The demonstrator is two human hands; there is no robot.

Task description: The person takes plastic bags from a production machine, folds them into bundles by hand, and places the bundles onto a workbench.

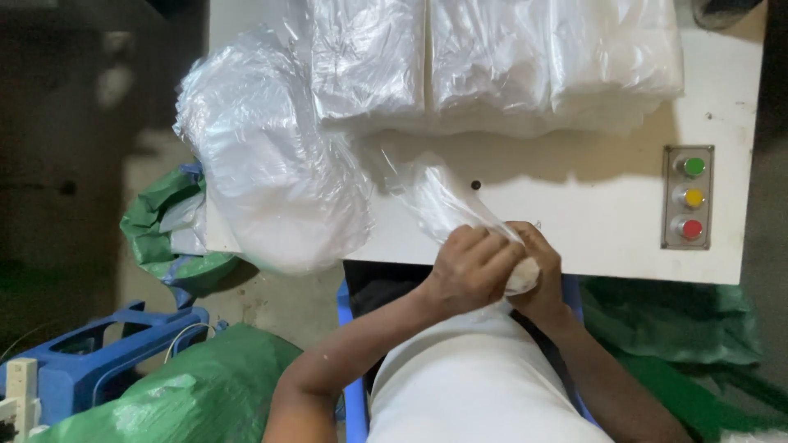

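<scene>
Both my hands meet at the near edge of a white machine table [607,238]. My left hand [468,267] is closed over the gathered end of a thin clear plastic bag [439,201]. My right hand [538,262] grips the same bunched end from the other side, pressed against my left hand. The bag stretches away from my hands up and to the left, toward a large bulging clear plastic bag [275,176] full of white material that overhangs the table's left edge.
Stacks of white plastic-wrapped bundles [492,61] lie across the far side of the table. A panel with green, yellow and red buttons [689,197] sits at the right. Green sacks [205,394] and a blue plastic stool [98,353] stand on the floor at left; more green sacking [681,320] lies at right.
</scene>
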